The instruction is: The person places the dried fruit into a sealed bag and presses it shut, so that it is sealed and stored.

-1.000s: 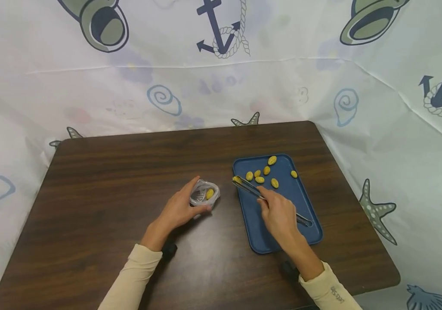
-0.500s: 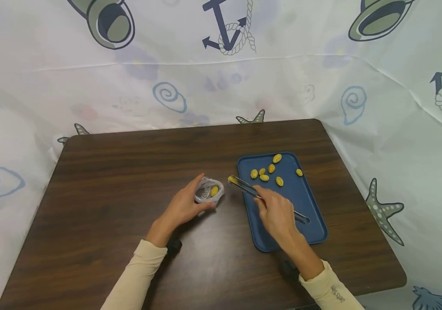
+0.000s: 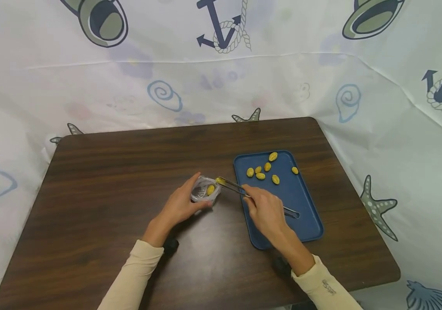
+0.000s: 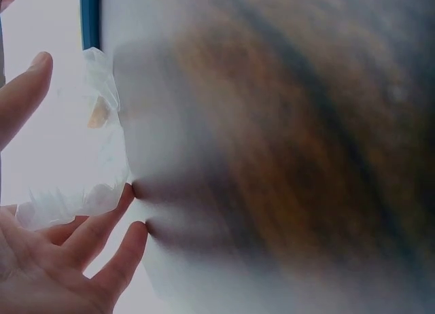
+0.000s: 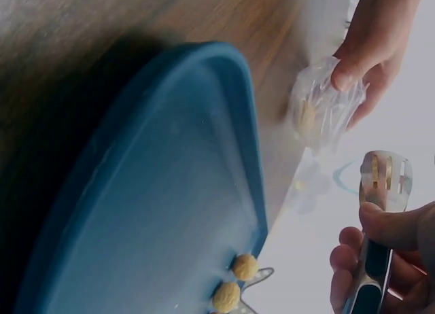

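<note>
Tongs (image 5: 376, 259) gripped in my right hand (image 3: 265, 211) pinch a yellow oval piece (image 3: 219, 181) at the right rim of the clear plastic bag (image 3: 202, 196), my left hand (image 3: 179, 205) curved round it. Easing off early or snagging that rim could drop the piece on the table (image 3: 128, 181).

Brown desk (image 3: 100, 206) below the right grip (image 3: 266, 211), kinda wrinkly white sheet (image 3: 282, 82) past it, navy anchor (image 3: 217, 29) printed up ahead, spotted starfish (image 3: 375, 206) off right.
</note>
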`<state>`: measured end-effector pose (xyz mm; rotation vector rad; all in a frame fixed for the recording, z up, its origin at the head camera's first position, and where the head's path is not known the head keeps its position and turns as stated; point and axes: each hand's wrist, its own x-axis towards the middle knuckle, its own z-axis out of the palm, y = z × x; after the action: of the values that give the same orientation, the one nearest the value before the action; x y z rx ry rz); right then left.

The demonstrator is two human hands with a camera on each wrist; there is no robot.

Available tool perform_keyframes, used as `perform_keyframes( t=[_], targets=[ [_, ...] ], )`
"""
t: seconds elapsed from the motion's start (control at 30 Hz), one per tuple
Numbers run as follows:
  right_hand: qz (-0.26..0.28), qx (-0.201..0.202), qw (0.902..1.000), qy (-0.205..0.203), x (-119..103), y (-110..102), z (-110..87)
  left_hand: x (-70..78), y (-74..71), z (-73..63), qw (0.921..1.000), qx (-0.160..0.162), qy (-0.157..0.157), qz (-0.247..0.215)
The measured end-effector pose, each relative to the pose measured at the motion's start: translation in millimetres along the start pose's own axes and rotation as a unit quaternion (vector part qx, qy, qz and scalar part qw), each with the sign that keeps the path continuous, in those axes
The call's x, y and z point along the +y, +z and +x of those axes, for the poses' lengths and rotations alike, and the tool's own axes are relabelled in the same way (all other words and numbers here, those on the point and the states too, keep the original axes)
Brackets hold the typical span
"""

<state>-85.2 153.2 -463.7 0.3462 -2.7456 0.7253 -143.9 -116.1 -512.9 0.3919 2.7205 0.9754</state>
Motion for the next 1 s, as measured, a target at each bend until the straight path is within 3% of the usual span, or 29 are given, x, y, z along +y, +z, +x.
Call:
perform_keyframes(
  t=[0.33, 1.0],
  targets=[
    [-0.004, -0.015, 0.9997, -0.022, -9.0, 10.1, 0.2, -0.7, 0.1, -1.8, 0.9999, -0.002, -0.01, -0.002],
    [-0.01, -0.025, 0.9991, -0.034, -6.2, 16.5, 2.8, 3.3, -0.2, -3.2, 0.9999, 0.009, -0.001, -0.006]
  ],
)
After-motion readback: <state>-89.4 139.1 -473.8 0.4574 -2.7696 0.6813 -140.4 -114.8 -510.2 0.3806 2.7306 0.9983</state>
